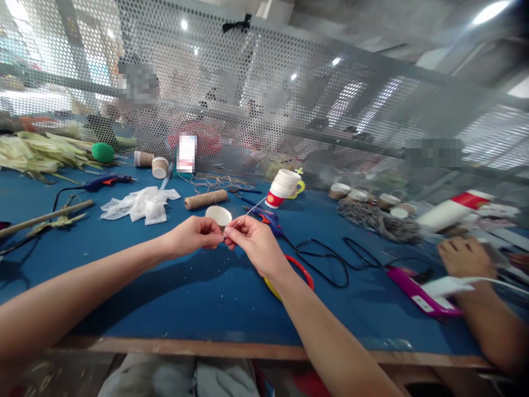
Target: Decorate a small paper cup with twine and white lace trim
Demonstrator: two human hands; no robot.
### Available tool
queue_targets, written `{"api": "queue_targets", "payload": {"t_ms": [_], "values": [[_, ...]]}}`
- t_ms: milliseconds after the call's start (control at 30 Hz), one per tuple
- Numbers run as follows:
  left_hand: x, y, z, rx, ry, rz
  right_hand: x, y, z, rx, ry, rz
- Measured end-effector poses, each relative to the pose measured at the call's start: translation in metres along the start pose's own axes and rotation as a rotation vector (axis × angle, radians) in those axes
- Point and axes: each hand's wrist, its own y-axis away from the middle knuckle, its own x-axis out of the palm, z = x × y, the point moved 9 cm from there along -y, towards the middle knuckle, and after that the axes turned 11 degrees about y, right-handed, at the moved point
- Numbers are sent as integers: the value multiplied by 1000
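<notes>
My left hand (200, 232) and my right hand (254, 240) meet over the middle of the blue table, fingertips pinched close together. Between them is a thin strand (257, 206), pale, slanting up and to the right out of my right fingers; I cannot tell whether it is string or wire. A paper cup (218, 215) with a white inside stands just behind my fingertips. Under my right wrist lies a red and yellow ring-shaped handle (305, 270), partly hidden. A blue glue gun (270, 218) lies right behind my right hand.
A roll of twine (205, 199), white cloth (142, 205), stacked paper cups (281, 187) and a phone (187, 153) stand or lie farther back. Another glue gun (108, 181) is left. At right are grey cord (380, 220), a magenta power strip (421, 292) and another person's hand (467, 256).
</notes>
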Motion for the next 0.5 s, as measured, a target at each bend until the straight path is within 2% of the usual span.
{"api": "queue_targets", "payload": {"t_ms": [267,500], "values": [[0,2,-14,59,-72,-7,-1,3,0,14,-107,-47],[-1,0,-11,69,-36,7,-1,3,2,4,-116,-69]]}}
